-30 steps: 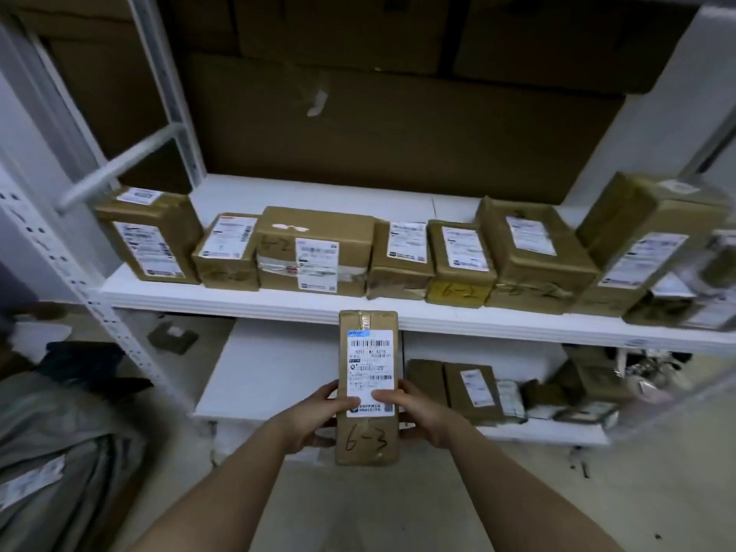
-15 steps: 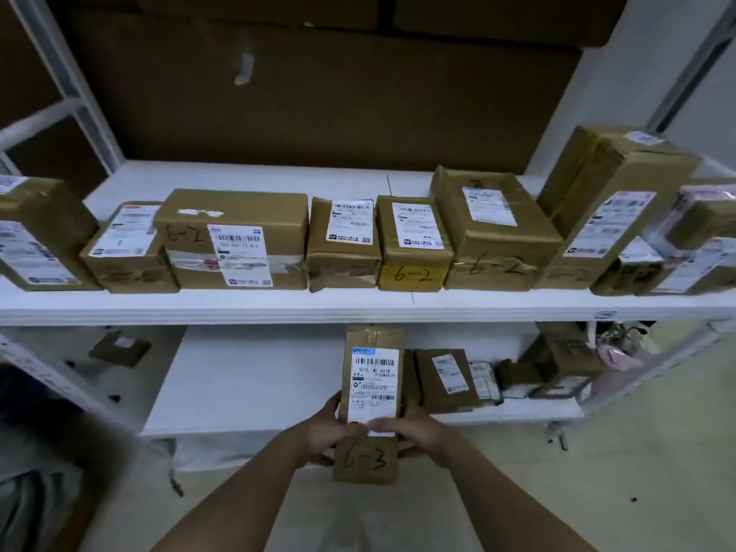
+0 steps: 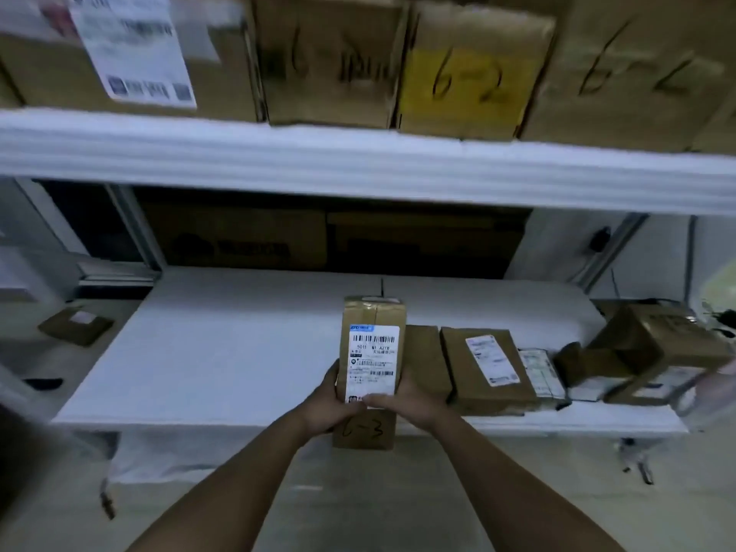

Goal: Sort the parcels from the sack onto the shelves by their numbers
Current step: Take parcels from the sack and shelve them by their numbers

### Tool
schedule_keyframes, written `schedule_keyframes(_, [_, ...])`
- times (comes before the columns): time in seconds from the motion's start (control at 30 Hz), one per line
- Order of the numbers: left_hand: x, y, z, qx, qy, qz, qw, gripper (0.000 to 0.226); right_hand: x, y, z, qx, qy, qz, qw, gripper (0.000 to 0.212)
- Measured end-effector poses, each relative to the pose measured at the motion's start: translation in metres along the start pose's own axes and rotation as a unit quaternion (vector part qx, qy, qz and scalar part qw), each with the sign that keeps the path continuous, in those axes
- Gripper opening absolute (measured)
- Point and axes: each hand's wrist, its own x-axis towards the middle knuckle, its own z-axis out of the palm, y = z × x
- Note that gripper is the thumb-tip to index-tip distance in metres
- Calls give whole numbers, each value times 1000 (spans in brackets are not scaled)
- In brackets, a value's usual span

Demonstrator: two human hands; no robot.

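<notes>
A tall brown parcel (image 3: pixel 372 320) with a white label and "6-3" written on its lower end is held upright at the front edge of the lower white shelf (image 3: pixel 223 352). My left hand (image 3: pixel 328 404) grips its left side and my right hand (image 3: pixel 406 404) grips its right side, thumb across the label. Just to its right lie other brown parcels (image 3: pixel 484 368) on the same shelf. The upper shelf (image 3: pixel 358 165) carries parcels marked "6-2" (image 3: pixel 466 73).
More parcels (image 3: pixel 653 352) are piled at the lower shelf's right end. A small brown packet (image 3: pixel 75 324) lies on the floor at the left. Large cardboard boxes (image 3: pixel 318 241) stand behind the lower shelf. Metal shelf uprights (image 3: pixel 135 229) rise at the left.
The view has dropped and come closer to the lower shelf. The 6-3 parcel, held in both hands, has moved forward to the lower shelf beside the parcels there.
</notes>
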Motion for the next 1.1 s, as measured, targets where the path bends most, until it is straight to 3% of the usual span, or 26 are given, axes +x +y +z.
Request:
schedule_keyframes(0.17, [54, -75, 4, -7, 53, 65, 996, 69, 59, 51, 10, -235, 114, -54, 964, 80])
schedule_keyframes(0.37, [102, -114, -5, 61, 100, 112, 987, 76, 101, 73, 11, -353, 186, -116, 910, 82])
schedule_keyframes(0.83, [139, -141, 7, 173, 170, 107, 964, 62, 125, 106, 17, -402, 205, -118, 884, 88])
schedule_keyframes(1.1, [156, -136, 11, 199, 191, 95, 957, 64, 136, 106, 13, -393, 239, -100, 882, 75])
